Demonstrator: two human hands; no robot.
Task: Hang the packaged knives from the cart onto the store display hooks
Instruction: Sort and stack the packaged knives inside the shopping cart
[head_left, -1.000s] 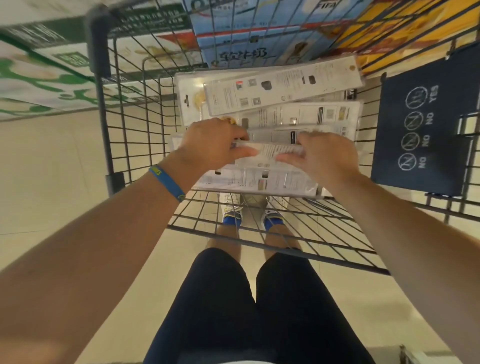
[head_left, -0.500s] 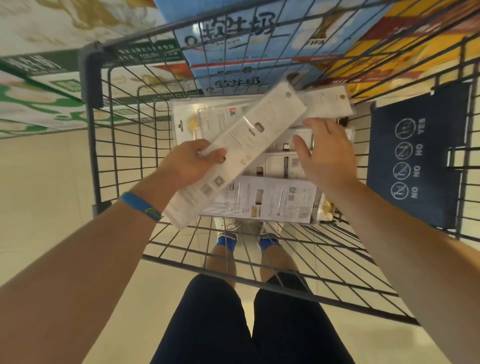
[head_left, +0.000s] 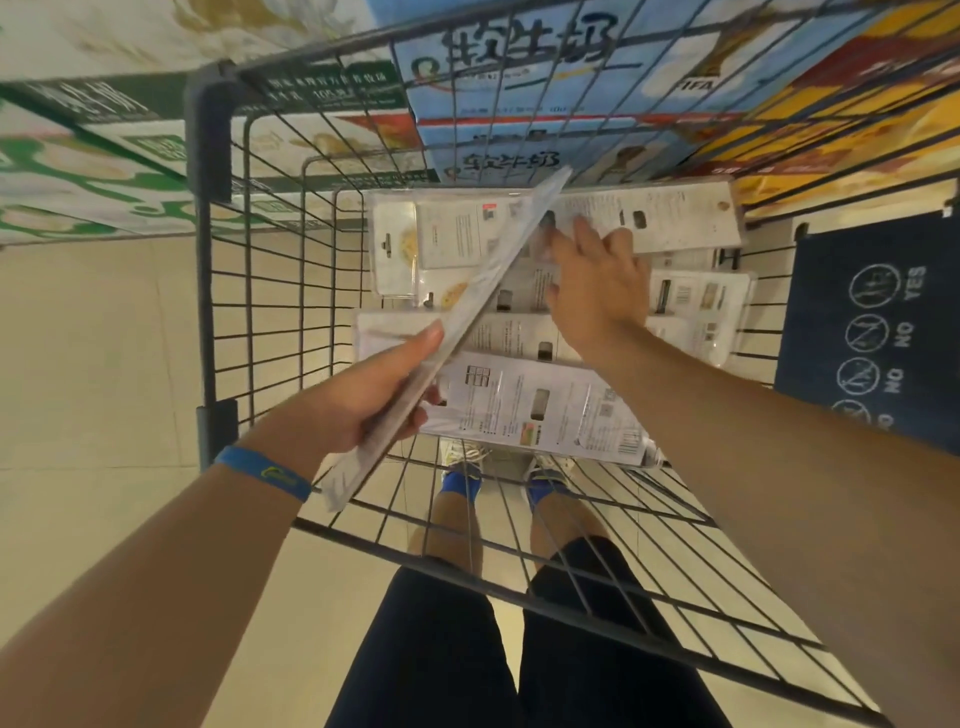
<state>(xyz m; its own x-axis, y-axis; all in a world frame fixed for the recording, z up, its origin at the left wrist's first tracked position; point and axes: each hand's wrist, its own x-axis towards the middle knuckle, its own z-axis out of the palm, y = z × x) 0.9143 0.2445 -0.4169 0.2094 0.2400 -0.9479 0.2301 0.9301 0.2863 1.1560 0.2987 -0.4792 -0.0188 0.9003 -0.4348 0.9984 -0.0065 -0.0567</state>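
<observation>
Head view has us gripping one packaged knife edge-on in our left hand, tilted up off the cart pile ready for hanging, while our right hand, fingers spread, reaches over the next pack.

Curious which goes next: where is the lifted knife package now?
Head view, left of centre: the left hand grips the package, tilted over the pile in the cart, beside the right hand.

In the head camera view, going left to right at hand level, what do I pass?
Blue wristband → left hand → knife package it grips → right hand → navy panel with no/yes signs.
</observation>
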